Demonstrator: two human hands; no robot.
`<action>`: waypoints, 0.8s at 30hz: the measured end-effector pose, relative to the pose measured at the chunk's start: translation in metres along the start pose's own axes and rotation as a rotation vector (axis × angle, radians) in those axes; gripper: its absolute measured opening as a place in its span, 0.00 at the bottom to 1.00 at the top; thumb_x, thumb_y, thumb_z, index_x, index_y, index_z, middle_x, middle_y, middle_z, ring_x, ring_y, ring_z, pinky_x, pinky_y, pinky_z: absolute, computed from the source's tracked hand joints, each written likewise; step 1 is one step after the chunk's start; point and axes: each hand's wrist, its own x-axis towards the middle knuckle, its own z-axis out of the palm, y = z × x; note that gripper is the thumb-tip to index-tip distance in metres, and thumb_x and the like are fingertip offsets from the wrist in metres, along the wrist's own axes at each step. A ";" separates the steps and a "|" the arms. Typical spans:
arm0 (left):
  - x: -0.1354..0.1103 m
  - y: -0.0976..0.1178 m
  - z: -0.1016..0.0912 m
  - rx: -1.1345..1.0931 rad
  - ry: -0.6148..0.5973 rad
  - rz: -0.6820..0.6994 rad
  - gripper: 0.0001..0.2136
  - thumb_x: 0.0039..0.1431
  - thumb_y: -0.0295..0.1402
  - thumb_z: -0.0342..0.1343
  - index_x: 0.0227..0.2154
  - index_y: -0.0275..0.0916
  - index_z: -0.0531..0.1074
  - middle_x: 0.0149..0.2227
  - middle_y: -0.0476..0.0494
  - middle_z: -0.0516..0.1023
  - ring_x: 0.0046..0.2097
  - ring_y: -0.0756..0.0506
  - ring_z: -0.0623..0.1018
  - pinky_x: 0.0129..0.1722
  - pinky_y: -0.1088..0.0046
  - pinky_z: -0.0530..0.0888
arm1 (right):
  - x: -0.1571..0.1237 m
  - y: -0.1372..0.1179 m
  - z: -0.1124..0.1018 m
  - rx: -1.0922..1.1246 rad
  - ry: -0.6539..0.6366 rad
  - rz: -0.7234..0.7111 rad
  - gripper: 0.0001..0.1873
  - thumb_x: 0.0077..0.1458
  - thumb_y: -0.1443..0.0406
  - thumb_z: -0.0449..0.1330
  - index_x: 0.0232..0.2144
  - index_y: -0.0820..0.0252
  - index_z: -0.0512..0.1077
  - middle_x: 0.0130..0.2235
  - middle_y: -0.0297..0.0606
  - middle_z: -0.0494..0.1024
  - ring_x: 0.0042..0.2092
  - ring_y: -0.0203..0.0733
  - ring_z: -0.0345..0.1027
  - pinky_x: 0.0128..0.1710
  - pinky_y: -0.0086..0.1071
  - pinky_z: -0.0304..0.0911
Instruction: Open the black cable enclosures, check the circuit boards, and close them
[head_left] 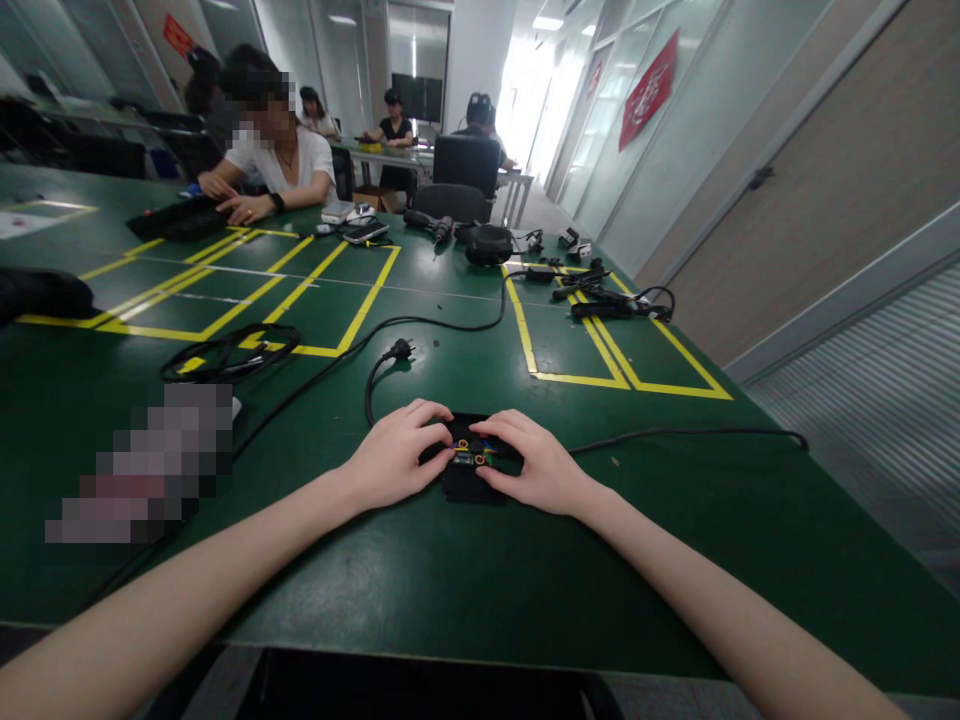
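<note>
On the green table in front of me lies an opened black plastic case (474,488), with a small circuit board (465,460) in it that carries copper-coloured coils. My left hand (397,455) grips the board's left side between thumb and fingers. From the right, my right hand (544,465) pinches the opposite side, and its fingers partly cover the board and the case. A black cable with a plug (401,350) curves out beside my left hand. Another black cable (690,433) runs to the right from behind my right hand.
A pixelated object (150,470) and a coiled black cable (232,355) lie to the left. Yellow tape (581,380) marks rectangles on the table. Farther back are a drill (435,225), a black pouch (489,245) and tangled cables (600,300). A person (289,170) works across the table.
</note>
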 end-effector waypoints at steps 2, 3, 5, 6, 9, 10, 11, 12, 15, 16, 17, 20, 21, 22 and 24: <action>0.001 -0.001 0.000 0.025 0.000 -0.010 0.06 0.69 0.31 0.57 0.35 0.39 0.76 0.50 0.40 0.78 0.51 0.41 0.79 0.50 0.61 0.78 | -0.001 0.001 0.003 -0.013 0.003 0.009 0.20 0.60 0.66 0.66 0.54 0.56 0.72 0.49 0.46 0.79 0.51 0.51 0.75 0.51 0.46 0.74; 0.001 -0.001 0.001 0.035 -0.006 -0.021 0.06 0.69 0.32 0.57 0.36 0.39 0.76 0.48 0.41 0.77 0.49 0.41 0.79 0.48 0.62 0.78 | -0.001 0.001 0.003 -0.020 0.009 0.005 0.20 0.61 0.65 0.65 0.55 0.55 0.72 0.50 0.46 0.79 0.51 0.51 0.74 0.51 0.47 0.74; 0.001 -0.001 0.000 0.049 -0.027 -0.059 0.05 0.69 0.33 0.57 0.37 0.39 0.76 0.45 0.42 0.76 0.44 0.43 0.79 0.44 0.65 0.78 | -0.002 0.002 -0.001 -0.033 0.045 -0.012 0.19 0.63 0.63 0.64 0.55 0.55 0.72 0.51 0.47 0.77 0.52 0.51 0.74 0.51 0.46 0.74; 0.002 -0.001 0.000 0.053 -0.041 -0.082 0.06 0.70 0.33 0.56 0.38 0.39 0.75 0.43 0.43 0.75 0.41 0.44 0.78 0.42 0.66 0.78 | -0.003 0.002 -0.004 -0.045 0.071 -0.015 0.17 0.63 0.63 0.64 0.54 0.56 0.72 0.51 0.47 0.77 0.52 0.51 0.74 0.51 0.46 0.73; 0.002 -0.001 -0.001 0.050 -0.068 -0.137 0.07 0.73 0.34 0.53 0.41 0.39 0.74 0.41 0.46 0.74 0.36 0.46 0.77 0.38 0.69 0.76 | -0.004 0.006 -0.017 -0.099 0.097 -0.004 0.10 0.64 0.63 0.63 0.48 0.58 0.74 0.46 0.46 0.77 0.48 0.50 0.73 0.47 0.43 0.72; 0.002 -0.001 -0.002 0.042 -0.071 -0.146 0.07 0.73 0.34 0.52 0.41 0.40 0.74 0.41 0.46 0.74 0.36 0.46 0.77 0.38 0.70 0.75 | -0.004 0.009 -0.022 -0.111 0.071 -0.012 0.07 0.64 0.64 0.62 0.44 0.57 0.74 0.43 0.45 0.78 0.45 0.49 0.73 0.45 0.42 0.72; 0.002 -0.001 -0.002 0.032 -0.072 -0.153 0.08 0.74 0.34 0.51 0.42 0.40 0.73 0.41 0.47 0.75 0.35 0.46 0.77 0.37 0.70 0.75 | -0.004 0.011 -0.025 -0.114 0.039 -0.030 0.04 0.64 0.65 0.62 0.42 0.57 0.75 0.41 0.43 0.78 0.43 0.48 0.73 0.43 0.41 0.71; 0.002 -0.001 -0.003 0.019 -0.074 -0.158 0.08 0.74 0.35 0.50 0.42 0.40 0.73 0.40 0.47 0.75 0.35 0.47 0.77 0.37 0.71 0.74 | -0.004 0.013 -0.027 -0.110 0.009 -0.050 0.02 0.65 0.66 0.61 0.40 0.57 0.74 0.39 0.42 0.79 0.41 0.47 0.73 0.42 0.40 0.70; 0.002 -0.001 -0.005 -0.031 -0.066 -0.157 0.09 0.74 0.35 0.49 0.41 0.41 0.73 0.38 0.48 0.76 0.32 0.48 0.76 0.36 0.72 0.73 | -0.005 0.017 -0.030 -0.069 -0.021 -0.065 0.03 0.65 0.67 0.59 0.37 0.57 0.72 0.35 0.40 0.78 0.38 0.44 0.72 0.39 0.37 0.68; 0.002 -0.001 -0.006 -0.052 -0.059 -0.150 0.09 0.74 0.35 0.49 0.41 0.41 0.73 0.37 0.49 0.76 0.32 0.48 0.76 0.35 0.72 0.72 | -0.005 0.017 -0.029 -0.048 -0.019 -0.039 0.03 0.65 0.68 0.58 0.36 0.57 0.71 0.34 0.38 0.77 0.36 0.43 0.71 0.37 0.35 0.67; 0.002 0.000 -0.007 -0.076 -0.055 -0.138 0.10 0.74 0.35 0.48 0.40 0.41 0.73 0.37 0.48 0.76 0.32 0.48 0.76 0.35 0.73 0.72 | -0.006 0.015 -0.029 -0.019 -0.022 -0.005 0.03 0.64 0.68 0.57 0.36 0.57 0.70 0.32 0.36 0.76 0.33 0.40 0.69 0.34 0.33 0.65; 0.000 0.003 -0.011 -0.158 -0.077 -0.073 0.10 0.74 0.36 0.48 0.40 0.40 0.73 0.36 0.48 0.76 0.33 0.49 0.76 0.35 0.73 0.71 | -0.009 0.009 -0.029 0.100 -0.057 0.079 0.02 0.60 0.68 0.57 0.34 0.57 0.67 0.26 0.28 0.69 0.24 0.33 0.60 0.25 0.27 0.57; 0.000 0.004 -0.012 -0.180 -0.095 -0.052 0.10 0.73 0.37 0.50 0.40 0.40 0.73 0.36 0.48 0.77 0.33 0.49 0.77 0.35 0.74 0.71 | -0.010 0.007 -0.029 0.138 -0.073 0.088 0.02 0.59 0.68 0.57 0.34 0.57 0.66 0.24 0.26 0.67 0.22 0.32 0.57 0.23 0.26 0.54; -0.001 0.006 -0.013 -0.196 -0.115 -0.037 0.09 0.71 0.39 0.52 0.41 0.40 0.74 0.36 0.47 0.77 0.33 0.48 0.77 0.35 0.74 0.71 | -0.011 0.005 -0.029 0.167 -0.088 0.087 0.03 0.58 0.68 0.57 0.33 0.56 0.66 0.24 0.25 0.65 0.21 0.31 0.55 0.22 0.25 0.53; -0.002 0.007 -0.013 -0.196 -0.159 -0.028 0.13 0.66 0.45 0.60 0.42 0.40 0.74 0.38 0.47 0.79 0.35 0.47 0.79 0.35 0.73 0.71 | -0.011 0.001 -0.030 0.196 -0.112 0.077 0.03 0.57 0.69 0.57 0.32 0.56 0.65 0.23 0.24 0.64 0.21 0.30 0.53 0.22 0.25 0.52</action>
